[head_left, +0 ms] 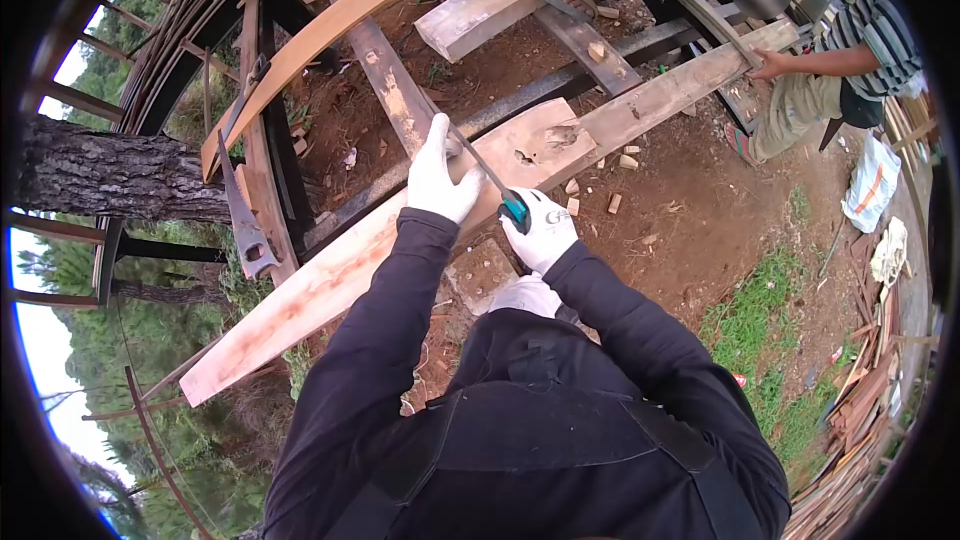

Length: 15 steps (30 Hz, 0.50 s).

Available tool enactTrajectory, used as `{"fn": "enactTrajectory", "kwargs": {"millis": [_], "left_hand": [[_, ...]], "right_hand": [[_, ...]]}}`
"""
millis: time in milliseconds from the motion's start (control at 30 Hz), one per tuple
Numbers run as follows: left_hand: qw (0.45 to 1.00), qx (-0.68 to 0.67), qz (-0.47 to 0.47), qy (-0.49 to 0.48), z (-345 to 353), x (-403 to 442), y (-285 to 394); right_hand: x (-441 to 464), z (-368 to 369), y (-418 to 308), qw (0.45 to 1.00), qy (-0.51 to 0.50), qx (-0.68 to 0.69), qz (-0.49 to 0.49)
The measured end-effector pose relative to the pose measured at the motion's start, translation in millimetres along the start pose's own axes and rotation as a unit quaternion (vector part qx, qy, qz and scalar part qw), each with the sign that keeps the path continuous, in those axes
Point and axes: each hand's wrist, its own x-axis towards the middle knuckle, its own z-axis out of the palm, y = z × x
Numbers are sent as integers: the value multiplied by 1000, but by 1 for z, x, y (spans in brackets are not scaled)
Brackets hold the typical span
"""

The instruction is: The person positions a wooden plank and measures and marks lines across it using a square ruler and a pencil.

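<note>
My right hand [538, 229], in a white glove, is closed round the green handle of a handsaw [513, 208]. Its dark blade shows nearly edge-on as a thin line, running up and left across a pale wooden plank [330, 285]. At the plank's far edge is my left hand [443, 178], also white-gloved. Its thumb lies on the wood near the blade and its fingers reach over the edge; their undersides are hidden. A dark knot hole [562, 136] marks the plank to the right of the blade.
Another handsaw [245, 220] leans by the tree trunk [120, 180] on the left. A curved board [350, 20] and a thick beam [500, 10] lie ahead. A co-worker's hand [770, 66] rests on timber at right. Wood offcuts [614, 203] litter the dirt.
</note>
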Motion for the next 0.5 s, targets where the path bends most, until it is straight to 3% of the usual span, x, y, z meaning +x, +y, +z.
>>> {"fn": "enactTrajectory", "kwargs": {"millis": [33,100,133,167,233,267,300,367,500], "left_hand": [[998,-3,-34,-43,-4,0,-4],[985,113,129,-12,-3,2,-9],[987,90,133,13,-3,3,-8],[987,90,132,12,-2,3,-10],[987,79,133,-48,-5,4,-8],[987,86,111,-72,-8,4,-3],[987,88,112,-73,-10,5,1],[970,130,94,-183,-15,9,10],[936,230,134,-232,-29,-2,32]], "right_hand": [[-8,6,2,920,-37,355,159],[-20,8,10,873,-33,408,264],[-25,17,21,837,-32,450,310],[-28,27,34,836,-32,451,311],[-31,40,42,782,-41,538,312],[-31,36,38,736,-53,561,374],[-29,35,39,735,-54,563,374],[-29,35,45,742,-89,559,359],[-24,45,50,743,-66,580,328]]}}
